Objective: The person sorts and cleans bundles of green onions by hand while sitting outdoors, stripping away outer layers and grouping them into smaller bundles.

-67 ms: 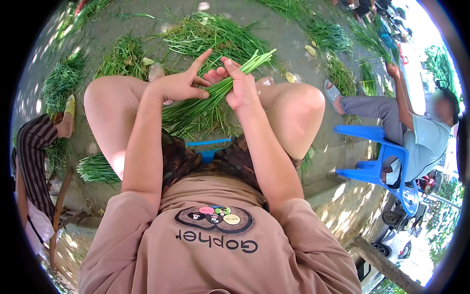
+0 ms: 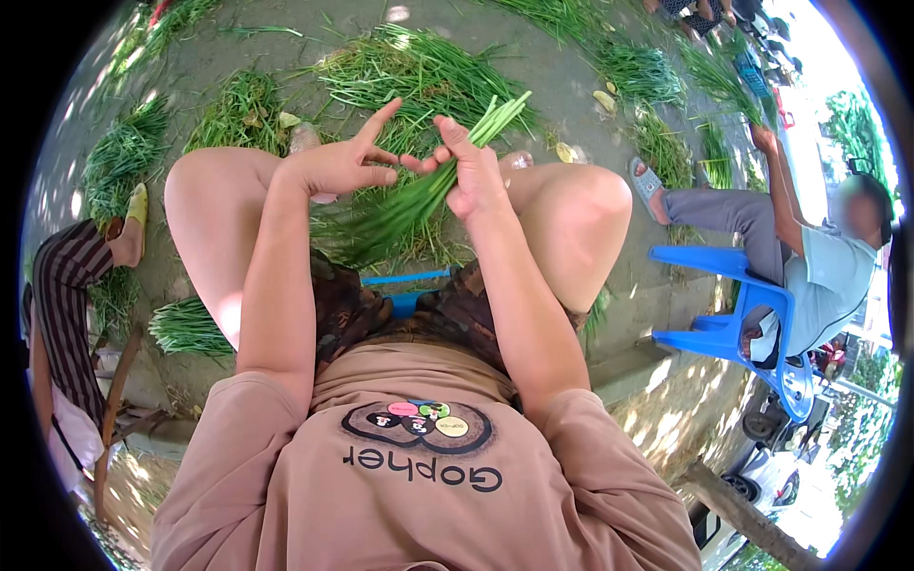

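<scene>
A bunch of long green chives [image 2: 416, 200] is gripped in my right hand [image 2: 474, 179], between the thumb and the curled fingers. Its pale cut ends stick out past the thumb at the upper right, while the leafy ends hang down to the left over my lap, blurred by motion. My left hand [image 2: 345, 167] is held just left of the bunch, with thumb and index finger spread apart and nothing in it. The fingertips of both hands come close together. On the ground beyond them lies a large loose pile of chives [image 2: 419, 76].
More chives [image 2: 233, 114] lie left of the pile, and a neat bundle [image 2: 190, 326] sits by my left leg. At right, a person [image 2: 819, 276] on a blue plastic chair [image 2: 724, 300] holds chives. A striped-trousered person [image 2: 71, 314] sits at left.
The bunch has swung slightly and its leafy ends have dropped lower and blurred. My left hand has drawn back a little from the stalks.
</scene>
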Motion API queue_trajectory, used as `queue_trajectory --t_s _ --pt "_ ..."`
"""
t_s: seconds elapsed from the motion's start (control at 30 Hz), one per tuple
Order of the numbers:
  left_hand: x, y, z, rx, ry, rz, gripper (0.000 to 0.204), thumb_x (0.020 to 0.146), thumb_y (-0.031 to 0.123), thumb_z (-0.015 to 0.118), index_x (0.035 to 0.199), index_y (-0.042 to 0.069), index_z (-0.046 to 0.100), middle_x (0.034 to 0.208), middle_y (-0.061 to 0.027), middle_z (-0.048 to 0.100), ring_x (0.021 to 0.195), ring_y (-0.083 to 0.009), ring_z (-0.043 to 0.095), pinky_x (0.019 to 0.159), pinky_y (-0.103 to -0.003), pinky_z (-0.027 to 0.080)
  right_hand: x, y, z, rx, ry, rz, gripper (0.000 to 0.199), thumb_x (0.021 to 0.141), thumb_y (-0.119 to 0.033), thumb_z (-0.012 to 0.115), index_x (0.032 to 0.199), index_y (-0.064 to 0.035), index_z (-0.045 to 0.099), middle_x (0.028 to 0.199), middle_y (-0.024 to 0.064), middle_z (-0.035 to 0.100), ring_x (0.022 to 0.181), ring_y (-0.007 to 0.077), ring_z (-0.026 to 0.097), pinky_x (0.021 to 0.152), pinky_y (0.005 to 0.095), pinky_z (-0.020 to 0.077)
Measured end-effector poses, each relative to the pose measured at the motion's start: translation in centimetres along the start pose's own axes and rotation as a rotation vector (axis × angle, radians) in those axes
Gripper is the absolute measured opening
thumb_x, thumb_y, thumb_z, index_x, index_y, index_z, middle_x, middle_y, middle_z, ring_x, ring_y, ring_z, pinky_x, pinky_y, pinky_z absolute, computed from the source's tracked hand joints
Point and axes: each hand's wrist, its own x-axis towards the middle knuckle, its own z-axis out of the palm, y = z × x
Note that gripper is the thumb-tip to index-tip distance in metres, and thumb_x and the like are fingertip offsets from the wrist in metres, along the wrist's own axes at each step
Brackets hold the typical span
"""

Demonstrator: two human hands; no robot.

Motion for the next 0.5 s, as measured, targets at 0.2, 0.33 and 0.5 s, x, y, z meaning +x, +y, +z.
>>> queue_trajectory --t_s 0.2,0.33,0.5 --pt "-0.2 -1.1 -0.6 -0.188 -0.026 0.074 0.095 0.088 0.028 0.068 0.152 0.03 -0.002 0.136 -0.0247 0.046 0.124 -0.0247 0.047 0.106 -0.042 0.032 -0.5 0.5 -0.4 0.104 -0.119 0.247 0.035 0.086 -0.028 0.07 0.1 -0.0062 0.045 0.057 -0.0034 0.045 0.05 0.0131 0.051 0.08 0.049 0.0562" --pt "-0.1 -0.5 -0.1 -0.04 -0.018 0.09 0.095 0.087 0.031 0.068 0.152 0.031 -0.002 0.141 -0.0268 0.04 0.125 -0.0281 0.046 0.106 -0.043 0.034 0.4 0.3 -1.5 0.072 -0.023 0.365 0.041 0.086 -0.034 0.069 0.097 -0.0054 0.043 0.056 -0.0046 0.042 0.049 0.0103 0.048 0.083 0.0458 0.0548" --pt "0.3 0.3 1.8 0.017 -0.04 0.107 0.094 0.087 0.022 0.066 0.152 0.032 -0.001 0.149 -0.0274 0.025 0.131 -0.0323 0.04 0.105 -0.043 0.035 2.1 1.6 -2.6 0.13 0.22 0.433 0.039 0.085 -0.042 0.068 0.077 -0.0109 0.046 0.054 0.0004 0.042 0.048 0.0143 0.049 0.067 0.0444 0.0578"
